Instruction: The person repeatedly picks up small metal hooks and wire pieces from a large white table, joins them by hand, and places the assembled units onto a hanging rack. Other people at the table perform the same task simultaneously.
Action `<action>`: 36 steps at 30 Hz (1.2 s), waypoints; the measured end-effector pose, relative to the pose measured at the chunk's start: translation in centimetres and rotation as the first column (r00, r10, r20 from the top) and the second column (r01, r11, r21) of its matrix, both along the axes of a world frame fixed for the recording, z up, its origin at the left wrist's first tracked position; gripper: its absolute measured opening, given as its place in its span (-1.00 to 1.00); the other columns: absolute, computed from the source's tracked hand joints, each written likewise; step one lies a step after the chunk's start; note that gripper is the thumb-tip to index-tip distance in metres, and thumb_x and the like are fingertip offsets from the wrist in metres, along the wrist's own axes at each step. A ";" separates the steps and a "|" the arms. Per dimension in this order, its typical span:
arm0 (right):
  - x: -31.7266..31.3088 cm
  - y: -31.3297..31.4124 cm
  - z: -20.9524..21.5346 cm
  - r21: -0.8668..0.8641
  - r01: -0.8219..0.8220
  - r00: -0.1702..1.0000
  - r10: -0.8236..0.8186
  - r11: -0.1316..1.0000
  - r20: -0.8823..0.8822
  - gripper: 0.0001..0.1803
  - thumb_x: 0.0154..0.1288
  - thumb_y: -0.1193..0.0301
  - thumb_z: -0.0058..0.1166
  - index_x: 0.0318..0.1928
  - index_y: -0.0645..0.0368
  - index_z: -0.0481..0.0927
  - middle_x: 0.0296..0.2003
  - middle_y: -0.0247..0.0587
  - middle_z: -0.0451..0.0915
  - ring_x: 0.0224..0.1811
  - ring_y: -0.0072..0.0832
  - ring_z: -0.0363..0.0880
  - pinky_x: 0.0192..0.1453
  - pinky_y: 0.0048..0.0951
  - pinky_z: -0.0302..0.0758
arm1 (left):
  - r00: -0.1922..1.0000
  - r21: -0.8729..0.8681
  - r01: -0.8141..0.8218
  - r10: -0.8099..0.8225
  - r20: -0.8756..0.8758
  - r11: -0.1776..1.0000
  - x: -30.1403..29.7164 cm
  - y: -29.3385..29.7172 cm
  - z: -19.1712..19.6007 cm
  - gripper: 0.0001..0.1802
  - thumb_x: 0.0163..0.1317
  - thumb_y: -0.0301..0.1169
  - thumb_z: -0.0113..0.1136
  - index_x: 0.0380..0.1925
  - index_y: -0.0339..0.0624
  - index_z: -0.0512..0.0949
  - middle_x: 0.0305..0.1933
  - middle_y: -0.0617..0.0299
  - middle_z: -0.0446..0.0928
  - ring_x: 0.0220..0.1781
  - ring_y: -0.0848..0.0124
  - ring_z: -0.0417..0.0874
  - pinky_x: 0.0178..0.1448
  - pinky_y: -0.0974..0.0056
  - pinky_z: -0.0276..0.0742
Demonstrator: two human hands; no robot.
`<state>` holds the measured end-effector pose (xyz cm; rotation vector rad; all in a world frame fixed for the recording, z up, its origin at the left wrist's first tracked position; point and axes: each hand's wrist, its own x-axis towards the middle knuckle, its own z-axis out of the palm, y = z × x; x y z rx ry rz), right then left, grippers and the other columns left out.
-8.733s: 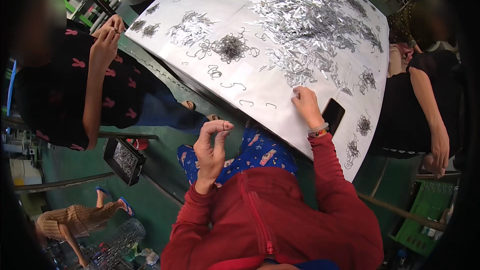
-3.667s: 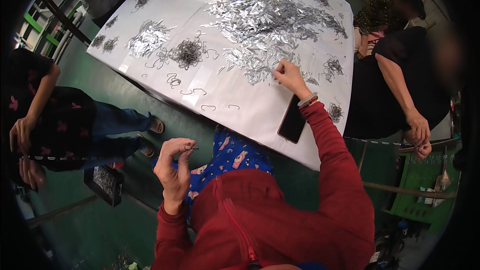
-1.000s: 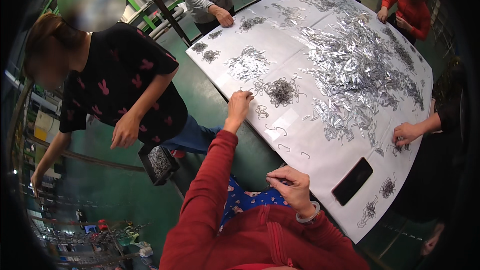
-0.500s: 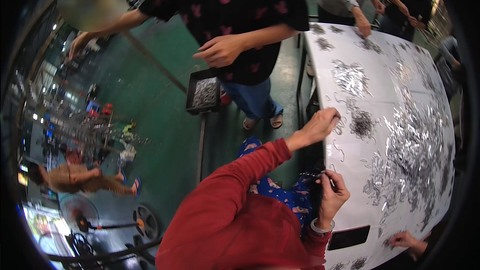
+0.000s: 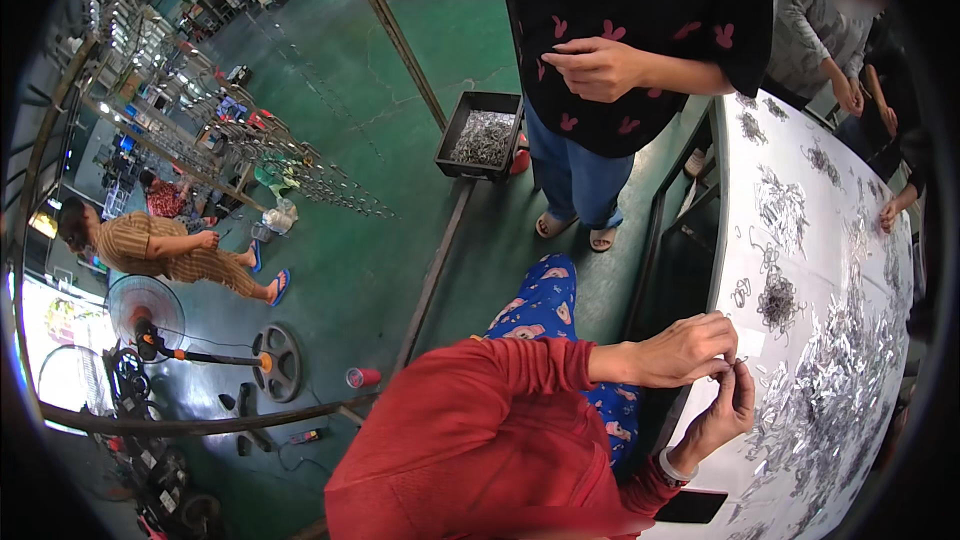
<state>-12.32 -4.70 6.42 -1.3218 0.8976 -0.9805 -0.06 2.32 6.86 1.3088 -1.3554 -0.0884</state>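
Observation:
My left hand (image 5: pixel 688 349) and my right hand (image 5: pixel 718 418) meet over the near edge of the white-topped table (image 5: pixel 748 145). Both are pinched, fingertips touching or almost so. A thin dark bit shows between them, too small to name. Just beyond my fingers lies a dark tangle of thin wire pieces (image 5: pixel 776 302), with a few loose curled wires (image 5: pixel 741 292) beside it. Farther right spreads a wide heap of small shiny metal pieces (image 5: pixel 835 390). A dark phone (image 5: pixel 695 507) lies near my right wrist, which wears a light band (image 5: pixel 676 466).
A person in a black shirt (image 5: pixel 640 20) stands ahead, one arm stretched toward hanging rows of metal parts (image 5: pixel 250 135). A black crate (image 5: pixel 480 135) of small metal pieces stands beside them. Other people work across the table. At left are a fan (image 5: pixel 147 315) and a walking person (image 5: pixel 150 250).
My left hand has come from the table's edge, near the wires, to my right hand. The view has swung left, so the table sits farther right. A co-worker's hand has left the far pile.

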 end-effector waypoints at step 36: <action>-14.3 -19.7 -7.1 -0.112 -0.205 0.552 0.020 0.972 -0.834 -0.63 -0.15 0.66 0.03 -0.20 0.33 0.62 -0.51 -0.02 0.61 -0.42 -0.32 0.63 -0.26 -0.42 0.52 | 0.908 0.091 0.149 -0.100 -0.407 0.985 0.5 0.8 -1.5 -0.92 0.18 -0.65 0.12 -0.34 -0.31 0.47 -0.28 0.12 0.57 -0.21 0.39 0.58 -0.08 0.36 0.49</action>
